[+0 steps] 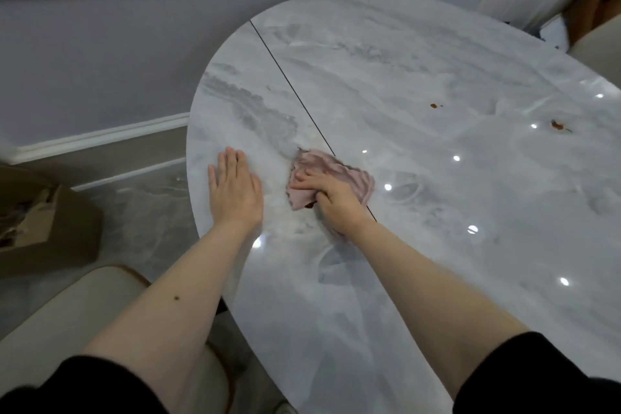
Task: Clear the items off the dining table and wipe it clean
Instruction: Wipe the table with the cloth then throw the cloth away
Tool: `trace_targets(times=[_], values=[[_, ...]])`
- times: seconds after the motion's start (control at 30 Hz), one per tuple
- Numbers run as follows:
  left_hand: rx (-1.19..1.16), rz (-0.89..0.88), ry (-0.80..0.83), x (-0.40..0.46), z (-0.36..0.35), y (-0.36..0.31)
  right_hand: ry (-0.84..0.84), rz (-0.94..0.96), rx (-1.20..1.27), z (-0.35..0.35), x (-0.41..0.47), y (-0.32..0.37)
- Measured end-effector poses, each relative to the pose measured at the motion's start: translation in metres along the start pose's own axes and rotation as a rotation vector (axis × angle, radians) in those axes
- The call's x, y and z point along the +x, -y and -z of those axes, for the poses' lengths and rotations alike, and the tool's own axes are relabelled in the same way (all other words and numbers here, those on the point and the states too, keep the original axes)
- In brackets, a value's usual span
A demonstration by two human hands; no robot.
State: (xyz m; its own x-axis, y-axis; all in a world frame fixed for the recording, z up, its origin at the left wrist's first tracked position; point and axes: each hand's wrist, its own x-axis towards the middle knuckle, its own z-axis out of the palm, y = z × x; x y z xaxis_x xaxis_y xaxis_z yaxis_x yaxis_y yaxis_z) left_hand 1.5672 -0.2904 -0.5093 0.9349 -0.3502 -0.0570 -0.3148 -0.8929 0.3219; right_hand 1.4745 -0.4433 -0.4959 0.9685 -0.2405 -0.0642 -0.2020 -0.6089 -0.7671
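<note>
While your left hand (235, 188) lies flat, fingers straight and together, on the marble table (437, 178) near its left edge, your right hand (331, 193) presses the crumpled pink cloth (339, 171) just beside it, fingers curled on the fabric.

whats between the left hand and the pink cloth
Only bare marble table, seen in the head view; left hand rests flat, right hand presses the pink cloth.

cloth (331, 177): near part hidden under the right hand (331, 196)
table (420, 144): right side cut off by the frame
box (40, 222) left of the table: contents blurred, left part cut off
</note>
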Motion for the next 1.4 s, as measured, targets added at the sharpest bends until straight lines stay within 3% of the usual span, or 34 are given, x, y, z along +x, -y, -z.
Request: trace_targets(times=[0.3,0.43,0.6,0.7,1.03,1.23,1.4], values=[[-0.224,-0.132,0.051,-0.045,0.003,-0.008,-0.075,-0.073,0.111,0.001,-0.103,0.001],[-0.128,-0.201,0.004,-0.068,0.003,-0.01,-0.2,-0.209,0.171,0.015,-0.132,0.008],[-0.038,-0.201,-0.05,-0.065,0.003,-0.009,0.06,-0.024,-0.279,-0.007,-0.148,0.005],[-0.031,-0.153,-0.068,-0.049,0.003,-0.008,-0.006,-0.086,-0.469,-0.025,-0.131,-0.002],[-0.011,-0.058,-0.143,-0.023,-0.009,-0.004,-0.028,-0.086,-0.585,-0.024,-0.004,0.006],[0.025,-0.052,-0.159,-0.021,-0.013,0.0,0.022,-0.057,-0.518,-0.025,0.061,0.015],[-0.022,-0.053,-0.149,-0.02,-0.009,0.001,-0.015,0.078,-0.251,-0.026,0.049,0.007]])
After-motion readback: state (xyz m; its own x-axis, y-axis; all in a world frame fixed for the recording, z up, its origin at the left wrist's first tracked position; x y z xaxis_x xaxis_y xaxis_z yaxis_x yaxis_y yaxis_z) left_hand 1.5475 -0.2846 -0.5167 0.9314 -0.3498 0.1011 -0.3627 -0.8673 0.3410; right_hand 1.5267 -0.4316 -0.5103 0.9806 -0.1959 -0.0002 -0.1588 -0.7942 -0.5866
